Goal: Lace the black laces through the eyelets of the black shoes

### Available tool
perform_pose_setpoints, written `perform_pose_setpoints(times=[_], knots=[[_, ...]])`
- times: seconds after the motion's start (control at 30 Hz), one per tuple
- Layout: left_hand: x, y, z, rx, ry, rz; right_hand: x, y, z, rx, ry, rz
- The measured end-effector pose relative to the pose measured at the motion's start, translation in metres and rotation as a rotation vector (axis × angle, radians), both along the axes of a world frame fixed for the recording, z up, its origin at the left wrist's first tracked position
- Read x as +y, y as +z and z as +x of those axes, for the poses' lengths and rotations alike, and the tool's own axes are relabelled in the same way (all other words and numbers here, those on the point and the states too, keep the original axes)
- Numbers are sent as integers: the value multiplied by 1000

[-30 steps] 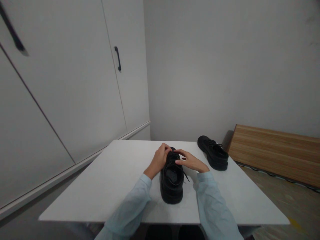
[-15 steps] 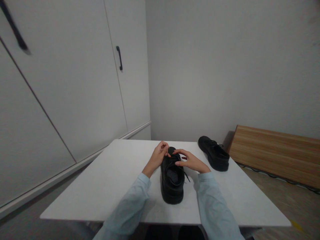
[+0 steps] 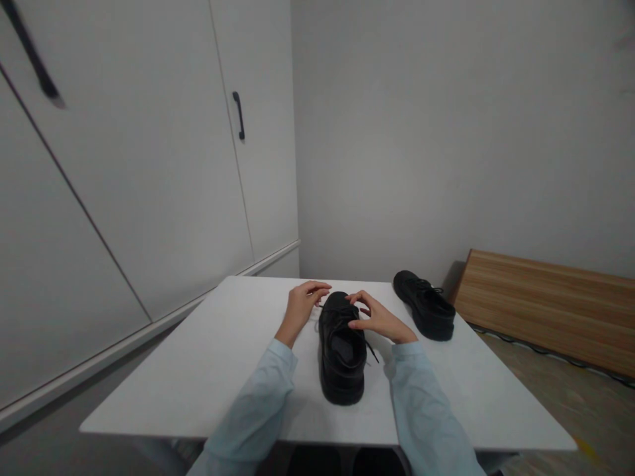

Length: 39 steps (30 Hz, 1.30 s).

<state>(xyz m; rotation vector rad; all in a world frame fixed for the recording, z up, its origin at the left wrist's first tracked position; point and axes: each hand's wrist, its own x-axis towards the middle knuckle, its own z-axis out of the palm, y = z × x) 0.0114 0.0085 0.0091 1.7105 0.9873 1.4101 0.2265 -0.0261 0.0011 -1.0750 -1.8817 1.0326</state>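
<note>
A black lace-up shoe stands on the white table in front of me, its toe pointing away and its heel toward me. My left hand is just left of the toe, with a thin black shoelace running from its fingertips to the shoe. Over the right side of the lacing, my right hand has its thumb and fingers apart, the fingertips at the shoe's upper. Another lace end hangs down the right side.
A second black shoe stands at the table's back right edge. Beyond it a wood-grain board leans low against the wall. White cabinet doors with dark handles rise on the left.
My left hand has moved left from above the shoe's lacing to beside the toe, drawing a lace out. My right hand has barely moved; its fingers are slightly more raised.
</note>
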Motion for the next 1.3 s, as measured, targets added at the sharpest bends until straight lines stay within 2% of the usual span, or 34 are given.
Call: perform_pose_setpoints(times=[0.13,0.33,0.53,0.63,1.0,1.3], knots=[[7,-4,-7,73,133,84,2,-2,0,-28,29,-24],[9,-2,-16,-113,237,100,5,-9,3,-80,44,-78],[10,8,-34,-266,545,258,8,-12,5,-88,69,-49],[10,9,-38,-320,636,307,7,-10,5,-98,70,-70],[9,17,-47,-644,602,350,4,-5,6,-111,99,-138],[9,37,-56,-734,500,446,5,-8,6,-107,96,-131]])
